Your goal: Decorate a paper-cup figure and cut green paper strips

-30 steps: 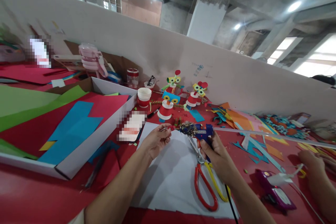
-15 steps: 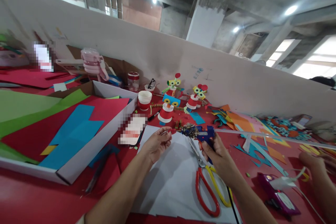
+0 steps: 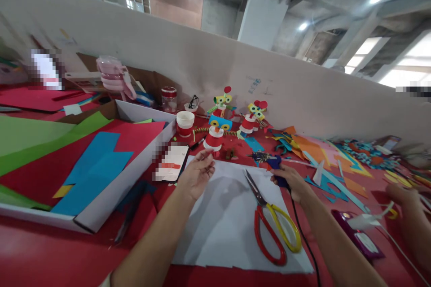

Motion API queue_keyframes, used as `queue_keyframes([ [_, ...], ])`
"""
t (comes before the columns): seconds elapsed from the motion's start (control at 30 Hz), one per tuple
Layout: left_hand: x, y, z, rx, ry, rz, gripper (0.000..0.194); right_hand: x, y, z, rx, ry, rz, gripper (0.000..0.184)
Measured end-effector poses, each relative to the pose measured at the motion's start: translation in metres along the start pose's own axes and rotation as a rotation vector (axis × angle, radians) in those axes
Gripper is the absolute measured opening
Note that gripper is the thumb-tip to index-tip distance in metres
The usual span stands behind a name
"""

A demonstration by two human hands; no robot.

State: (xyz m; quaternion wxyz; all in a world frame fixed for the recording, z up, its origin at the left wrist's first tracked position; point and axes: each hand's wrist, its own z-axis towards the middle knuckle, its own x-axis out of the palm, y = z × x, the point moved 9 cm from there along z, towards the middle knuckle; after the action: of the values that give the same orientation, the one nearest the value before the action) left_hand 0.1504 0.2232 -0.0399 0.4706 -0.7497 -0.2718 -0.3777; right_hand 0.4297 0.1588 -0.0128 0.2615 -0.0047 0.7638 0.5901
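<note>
My left hand (image 3: 198, 174) is closed in a pinch on a small red piece (image 3: 216, 154), just in front of a figure made from a red and white paper cup (image 3: 213, 139). The piece's exact shape is too small to make out. In my right hand (image 3: 290, 178) is a dark blue glue gun (image 3: 275, 162), my fingers wrapped round its handle and its nozzle pointing left. Tangled strands cling to the nozzle end. Below and between my hands, scissors (image 3: 259, 195) with one red and one yellow handle lie partly spread on a white sheet (image 3: 215, 233).
On the left stands a white box (image 3: 104, 204) of coloured paper. A phone (image 3: 173, 163) lies beside it. More cup figures (image 3: 248, 123) stand by the wall. Paper scraps (image 3: 310, 148) cover the right side, where another person's hand (image 3: 400, 197) reaches in near a purple device (image 3: 358, 235).
My right hand has drawn the glue gun away to the right and slightly lower. My left hand, with the red piece, has shifted a little up and left, apart from the nozzle.
</note>
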Motion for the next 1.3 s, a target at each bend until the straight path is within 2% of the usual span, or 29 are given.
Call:
queue_keyframes([
  [0.17, 0.003, -0.043, -0.002, 0.199, 0.104, -0.148, 0.023, -0.010, -0.038, 0.022, 0.100, -0.072, -0.273, 0.023],
  [0.23, 0.000, -0.060, -0.004, 0.291, 0.129, -0.160, 0.026, -0.015, -0.039, 0.025, 0.080, -0.122, -0.384, 0.021],
  [0.3, -0.003, -0.070, -0.006, 0.382, 0.130, -0.098, 0.027, -0.020, -0.030, 0.023, 0.012, -0.186, -0.480, 0.014],
  [0.4, 0.006, -0.061, -0.012, 0.448, 0.128, 0.223, 0.022, -0.023, -0.003, 0.010, -0.133, -0.276, -0.575, 0.004],
  [0.47, 0.021, -0.039, -0.016, 0.435, 0.170, 0.588, 0.020, -0.016, 0.019, -0.003, -0.236, -0.278, -0.595, 0.015],
  [0.57, 0.043, -0.013, -0.029, 0.587, 0.204, 1.130, 0.032, 0.017, 0.052, -0.025, -0.381, -0.125, -0.562, 0.022],
  [0.67, 0.056, 0.003, -0.041, 0.729, 0.242, 1.387, 0.042, 0.059, 0.085, -0.054, -0.602, 0.093, -0.519, 0.025],
  [0.73, 0.058, 0.008, -0.044, 0.745, 0.279, 1.418, 0.046, 0.077, 0.101, -0.070, -0.723, 0.141, -0.519, 0.022],
  [0.8, 0.058, 0.008, -0.045, 0.740, 0.303, 1.397, 0.048, 0.085, 0.106, -0.076, -0.760, 0.145, -0.531, 0.018],
  [1.1, 0.054, 0.006, -0.041, 0.584, 0.299, 1.218, 0.048, 0.088, 0.099, -0.067, -0.672, 0.179, -0.440, 0.014],
  [1.3, 0.051, 0.005, -0.037, 0.480, 0.303, 1.059, 0.047, 0.087, 0.104, -0.064, -0.648, 0.165, -0.336, 0.012],
])
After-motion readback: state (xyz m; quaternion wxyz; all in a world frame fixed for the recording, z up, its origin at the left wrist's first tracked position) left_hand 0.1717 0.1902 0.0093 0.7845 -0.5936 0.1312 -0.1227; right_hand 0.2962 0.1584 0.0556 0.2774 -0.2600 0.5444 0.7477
